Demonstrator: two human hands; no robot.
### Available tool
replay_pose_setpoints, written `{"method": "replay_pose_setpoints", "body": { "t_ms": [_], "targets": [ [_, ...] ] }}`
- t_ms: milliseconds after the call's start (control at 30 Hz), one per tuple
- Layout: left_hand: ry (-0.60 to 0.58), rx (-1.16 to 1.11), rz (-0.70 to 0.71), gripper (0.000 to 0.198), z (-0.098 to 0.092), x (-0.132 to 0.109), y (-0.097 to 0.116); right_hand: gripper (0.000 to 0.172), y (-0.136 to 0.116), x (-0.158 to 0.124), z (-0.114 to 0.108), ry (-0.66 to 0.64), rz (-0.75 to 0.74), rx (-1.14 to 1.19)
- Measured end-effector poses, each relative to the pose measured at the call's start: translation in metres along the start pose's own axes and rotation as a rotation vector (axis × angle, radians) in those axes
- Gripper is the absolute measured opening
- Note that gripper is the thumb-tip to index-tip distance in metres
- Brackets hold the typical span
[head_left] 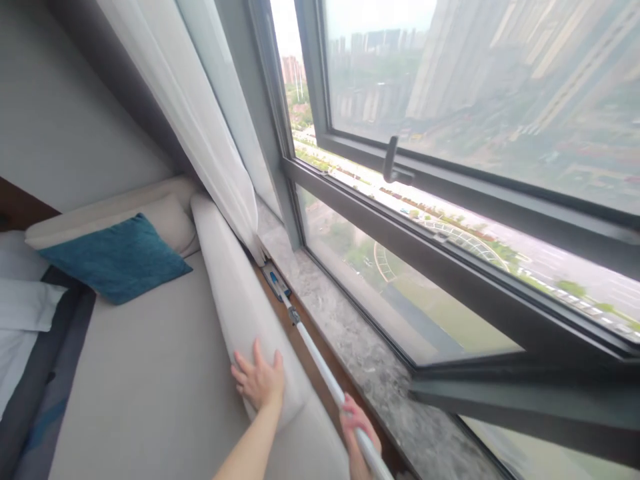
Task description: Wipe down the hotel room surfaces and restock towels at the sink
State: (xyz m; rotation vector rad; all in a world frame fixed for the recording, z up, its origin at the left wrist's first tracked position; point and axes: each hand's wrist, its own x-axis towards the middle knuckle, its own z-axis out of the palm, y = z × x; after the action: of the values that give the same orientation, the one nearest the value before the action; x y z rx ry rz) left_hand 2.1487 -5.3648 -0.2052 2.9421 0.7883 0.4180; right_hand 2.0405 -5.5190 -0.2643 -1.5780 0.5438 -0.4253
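My left hand (259, 379) rests with spread fingers on the light sofa backrest (235, 293). To its right, my right hand (359, 427) is wrapped round the white pole of a mop (320, 360). The pole slants away from me to a flat mop head (275, 280) with a blue part on it. That head lies on the narrow brown strip (305, 343) between the backrest and the grey marble sill (335, 320), near the foot of the white curtain (210, 147).
A tilted-open window sash (450, 180) with a dark handle (391, 160) is at the upper right. A blue cushion (117, 257) lies on the sofa (145, 360), and white bedding (25, 313) is at the far left.
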Motion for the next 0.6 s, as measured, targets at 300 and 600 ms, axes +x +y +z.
{"method": "replay_pose_setpoints", "body": {
  "t_ms": [300,600],
  "targets": [
    [-0.058,0.065,0.063,0.064,0.025,0.0,-0.015,0.031,0.014,0.196,0.226,-0.037,0.011,0.484],
    [-0.126,0.058,0.019,0.063,0.014,0.005,-0.005,0.03,0.004,0.149,0.106,-0.282,-0.059,0.232]
  ]
}}
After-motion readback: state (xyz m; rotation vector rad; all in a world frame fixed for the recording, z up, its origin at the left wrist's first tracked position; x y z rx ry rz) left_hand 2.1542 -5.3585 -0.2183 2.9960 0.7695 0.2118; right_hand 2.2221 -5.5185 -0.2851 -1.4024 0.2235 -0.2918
